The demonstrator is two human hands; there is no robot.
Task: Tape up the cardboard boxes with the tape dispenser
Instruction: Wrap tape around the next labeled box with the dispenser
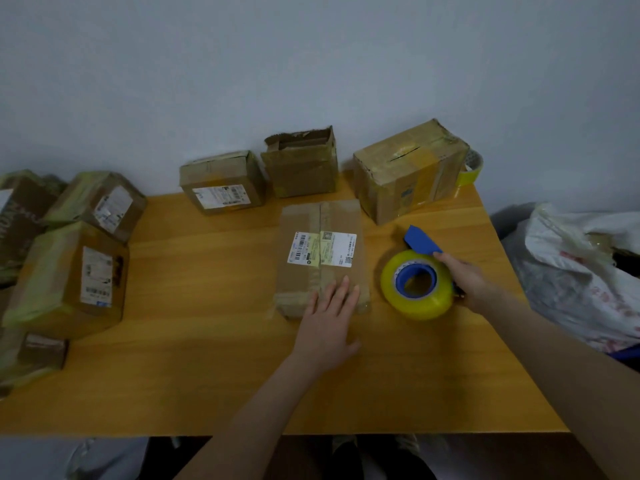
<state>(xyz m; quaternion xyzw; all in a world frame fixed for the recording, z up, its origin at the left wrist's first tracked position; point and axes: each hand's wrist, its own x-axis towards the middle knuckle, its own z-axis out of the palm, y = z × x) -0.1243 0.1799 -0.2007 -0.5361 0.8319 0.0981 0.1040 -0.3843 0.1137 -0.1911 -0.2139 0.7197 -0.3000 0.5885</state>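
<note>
1. The left hand [329,317] lies flat with its fingers straight on the near end of the cardboard box [322,223], mid-tabletop [207,341]. There's no grip on it at all, so it's probably just pinning the box so it won't slide when tape drags across.
2. The right hand [471,282] has its grip wrapped round the handle of the tape dispenser [424,306], which is parked just right of the box, toward the right edge. It looks staged for a pass.
3. The box is flat, brown and scuffed, with old tape down the centre seam and a white shipping label [320,249] straddling it.
4. The dispenser is blue and carries a fat yellowish roll.
</note>
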